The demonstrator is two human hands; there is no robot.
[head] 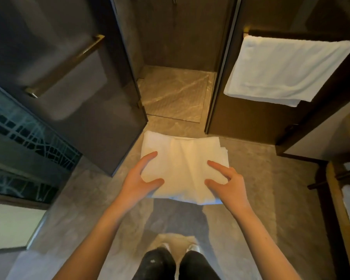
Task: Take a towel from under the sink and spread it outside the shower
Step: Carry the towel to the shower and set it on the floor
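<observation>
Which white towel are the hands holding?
The folded towel in front of the shower, held by the left hand and right hand. The other towel hangs on the wall.

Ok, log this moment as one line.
folded towel | held by left hand, right hand | before shower | not spread

Bare grey marble floor [261,178] lies open centre and lower right; dark glass shower door [85,110] bounds the left, dark wood wall panel [251,118] upper right.

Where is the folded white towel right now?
In the head view's middle, the folded towel is held up by the left hand and right hand, just before the shower doorway.
</observation>
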